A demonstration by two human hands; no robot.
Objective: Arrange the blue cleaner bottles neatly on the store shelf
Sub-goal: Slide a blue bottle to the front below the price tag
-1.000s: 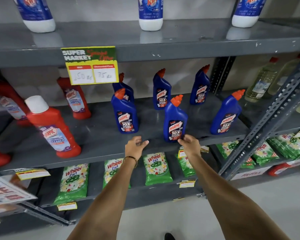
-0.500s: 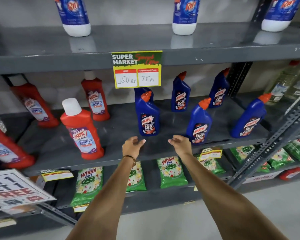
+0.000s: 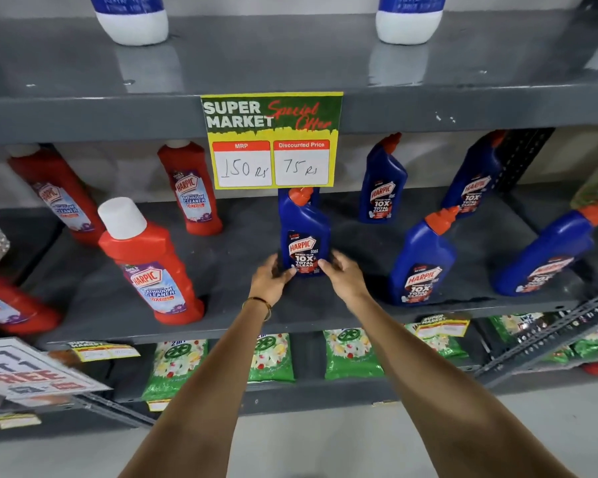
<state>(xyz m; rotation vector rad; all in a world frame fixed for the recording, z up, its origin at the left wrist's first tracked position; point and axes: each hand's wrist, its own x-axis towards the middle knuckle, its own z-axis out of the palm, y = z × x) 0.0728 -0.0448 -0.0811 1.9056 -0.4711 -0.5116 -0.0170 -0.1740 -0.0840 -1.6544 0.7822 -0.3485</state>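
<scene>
Several blue cleaner bottles with orange caps stand on the grey middle shelf [image 3: 242,315]. One blue bottle [image 3: 302,229] stands upright in the middle under the price sign. My left hand [image 3: 271,276] touches its lower left side and my right hand [image 3: 340,274] its lower right side, fingers curled around its base. Another blue bottle [image 3: 423,260] stands to the right near the front, one [image 3: 549,251] farther right, and two at the back, one [image 3: 382,181] in the middle and one [image 3: 477,174] by the upright. A further blue bottle is mostly hidden behind the sign.
Red bathroom-cleaner bottles [image 3: 152,263] fill the shelf's left half. A yellow-green price sign [image 3: 271,139] hangs from the upper shelf edge. White-based bottles [image 3: 132,19] stand on the top shelf. Green detergent packs [image 3: 270,357] lie on the lower shelf. A slanted metal brace [image 3: 546,332] crosses at the right.
Both hands rose from the shelf's front edge and closed in on the base of the middle blue bottle. The view shifted left and moved closer to the shelf.
</scene>
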